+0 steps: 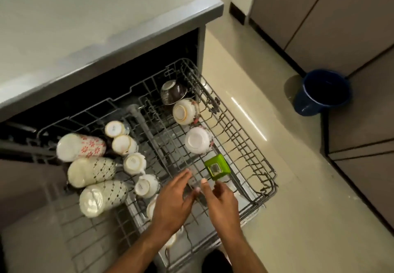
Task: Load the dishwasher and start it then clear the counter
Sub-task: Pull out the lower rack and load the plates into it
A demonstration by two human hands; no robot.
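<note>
Two bare hands reach over the pulled-out grey wire dishwasher rack (pixel 245 136). The left hand (pixel 170 204) lies with fingers straight and relaxed, holding nothing, its fingertips over the rack's middle wires. The right hand (pixel 221 200) is just beside it, thumb raised and fingers loosely bent toward a small green square plastic container (pixel 217 167), which sits upside down in the rack's right part; whether the fingers touch it I cannot tell. Beyond the container, three upturned bowls stand in a row: a white bowl (pixel 198 139), a white floral bowl (pixel 185 111) and a dark brown bowl (pixel 173 91) farthest back. On the rack's left side lie three tall mugs on their sides, a white mug with red flowers (pixel 81 147) and two cream mugs with dark dotted pattern (pixel 91 172), with several small white cups (pixel 134 163) upturned between them and the centre. Above the open dishwasher runs a grey surface (pixel 102 17). A dark blue plastic bucket (pixel 323 92) stands on the pale tiled floor (pixel 298 208) to the right.
</note>
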